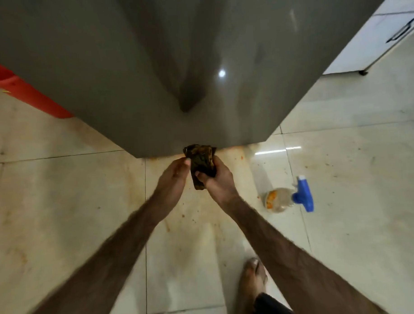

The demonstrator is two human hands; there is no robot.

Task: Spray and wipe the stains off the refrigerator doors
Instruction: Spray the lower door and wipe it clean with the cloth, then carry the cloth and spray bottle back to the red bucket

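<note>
Bare foot (252,279) of mine stands on the tiled floor (344,234), which is smeared and speckled orange. Farther out, my right hand (217,178) has its fingers (202,174) curled tight around a dark, stained cloth (200,161), and my left hand (172,175) pinches the cloth's left edge. The cloth's far end touches the bottom edge of the grey refrigerator door (151,76). To the right, well apart from my hands, a spray bottle (288,197) with a blue trigger lies on the floor.

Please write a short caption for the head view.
Both hands hold a dark stained cloth at the grey refrigerator door bottom edge.
</note>
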